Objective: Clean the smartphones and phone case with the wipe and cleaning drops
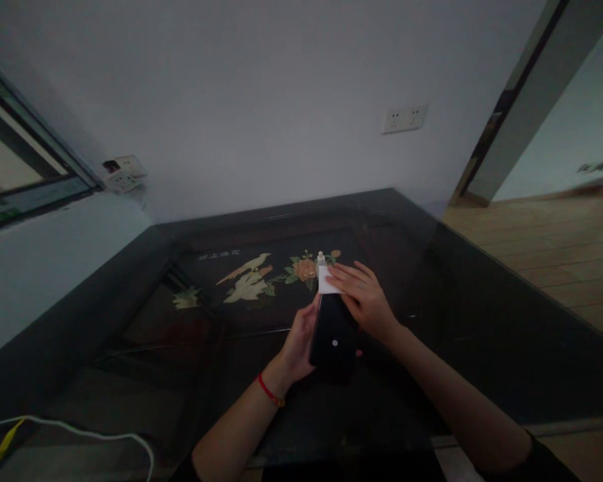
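Note:
My left hand [297, 343] grips a black phone [333, 338] by its left edge and holds it tilted above the dark table [482, 335]. My right hand [364, 298] presses a small white cloth or wipe [326, 281] against the phone's top end with its fingers laid flat. A small white bottle tip [321, 257] shows just behind the wipe. A red string bracelet circles my left wrist.
The table has a glass top over an inlaid picture of white birds [248, 278] and flowers. A white cable [80, 434] with a yellow tag lies at the near left. Wall sockets [405, 119] sit above; a window is at left and a wooden floor at right.

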Motion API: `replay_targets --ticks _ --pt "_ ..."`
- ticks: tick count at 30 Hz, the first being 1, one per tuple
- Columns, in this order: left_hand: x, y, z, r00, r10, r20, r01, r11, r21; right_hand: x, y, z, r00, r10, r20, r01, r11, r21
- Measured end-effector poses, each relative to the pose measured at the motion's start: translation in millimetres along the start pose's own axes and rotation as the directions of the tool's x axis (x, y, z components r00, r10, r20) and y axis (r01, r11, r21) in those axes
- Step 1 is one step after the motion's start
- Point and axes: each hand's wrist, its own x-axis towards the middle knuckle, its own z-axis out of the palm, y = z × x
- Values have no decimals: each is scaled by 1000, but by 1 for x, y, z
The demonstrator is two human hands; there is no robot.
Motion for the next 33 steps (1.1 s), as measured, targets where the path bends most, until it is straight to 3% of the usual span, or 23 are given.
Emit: replay_targets --ticks 3,8,10,13,15,18,22,29,33 --pt "5 2 -7 998 18 -65 -20 999 -37 -8 -11 4 980 -159 124 157 987 24" --pt "8 14 -14 978 110 -178 -109 994 15 -15 -30 9 889 -399 225 379 917 128" --pt "6 16 -11 974 134 -184 -119 989 92 -13 -23 8 911 -355 208 342 935 95" --pt "3 12 -5 989 102 -111 -78 976 202 -8 -4 5 987 -120 105 124 991 -39" --pt "1 8 -4 996 63 -66 -47 976 214 -8 6 2 999 -30 19 32 994 -100" --pt "3 5 -10 999 38 -27 -36 995 92 -10 3 4 996 -82 34 85 989 -121" --pt "8 11 -21 993 18 -114 -19 1000 -1 -16 -21 15 931 -291 222 303 953 -24" --pt "6 25 -23 953 250 -172 -178 919 351 -24 -46 24 806 -516 291 492 857 154" --pt "7 29 -25 910 335 -244 -181 850 495 -24 -39 19 784 -554 279 522 833 184"
